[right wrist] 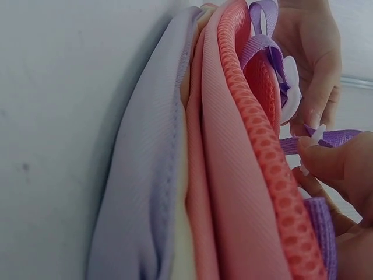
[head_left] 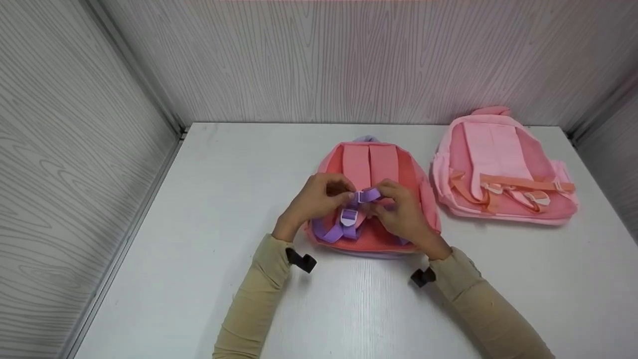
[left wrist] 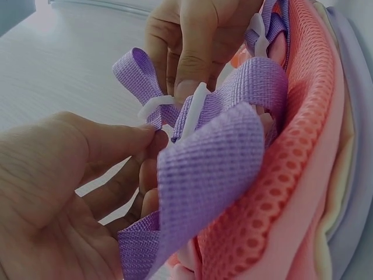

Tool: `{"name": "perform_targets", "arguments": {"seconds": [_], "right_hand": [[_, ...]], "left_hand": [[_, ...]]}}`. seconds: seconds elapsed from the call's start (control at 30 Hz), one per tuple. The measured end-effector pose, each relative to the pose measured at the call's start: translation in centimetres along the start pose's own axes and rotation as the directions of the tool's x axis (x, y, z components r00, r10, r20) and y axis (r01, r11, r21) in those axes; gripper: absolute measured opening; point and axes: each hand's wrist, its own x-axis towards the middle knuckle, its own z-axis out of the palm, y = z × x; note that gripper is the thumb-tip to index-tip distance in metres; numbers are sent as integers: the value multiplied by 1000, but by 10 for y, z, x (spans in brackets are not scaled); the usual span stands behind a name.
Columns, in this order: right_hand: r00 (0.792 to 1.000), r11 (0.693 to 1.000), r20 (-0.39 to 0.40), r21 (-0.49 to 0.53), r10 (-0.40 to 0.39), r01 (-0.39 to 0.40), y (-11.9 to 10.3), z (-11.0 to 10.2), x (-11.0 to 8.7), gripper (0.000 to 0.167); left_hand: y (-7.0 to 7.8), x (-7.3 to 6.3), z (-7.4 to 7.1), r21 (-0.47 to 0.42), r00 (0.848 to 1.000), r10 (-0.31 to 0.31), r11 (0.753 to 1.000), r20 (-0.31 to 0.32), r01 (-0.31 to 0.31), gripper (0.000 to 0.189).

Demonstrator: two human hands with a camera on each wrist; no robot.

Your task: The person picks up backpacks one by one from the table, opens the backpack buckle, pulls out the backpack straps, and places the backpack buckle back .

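Observation:
A coral-pink backpack (head_left: 359,159) lies with its shoulder straps facing up, and both hands are over its lower middle. My left hand (head_left: 321,197) pinches a purple webbing strap (left wrist: 210,175) beside a small white slider buckle (left wrist: 195,111). From the other side, my right hand (head_left: 401,209) pinches the same strap at the buckle, its thumb close against the white plastic in the right wrist view. A loop of webbing stands up by the buckle. Just below the fingers hangs a second white buckle (head_left: 349,217) on purple webbing.
A lighter pink backpack (head_left: 498,164) with orange straps lies to the right, near the back wall. Both bags rest on a white table (head_left: 224,199). Wood-grain panels (head_left: 309,60) enclose the back and sides.

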Motion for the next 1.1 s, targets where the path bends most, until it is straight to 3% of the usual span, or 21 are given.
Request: {"name": "perform_targets", "arguments": {"seconds": [0.27, 0.77, 1.1], "right_hand": [[999, 998, -19, -38, -43, 42, 1, 0, 1, 20], [1000, 999, -6, -50, 19, -19, -1, -1, -1, 22], [1000, 1000, -10, 4, 9, -9, -1, -1, 1, 18]], "left_hand": [[0, 0, 3, 7, 1000, 11, 1000, -3, -11, 10], [4, 1, 9, 18, 999, -3, 1000, -38, 4, 13], [5, 0, 5, 23, 999, 40, 999, 30, -40, 21]]}}
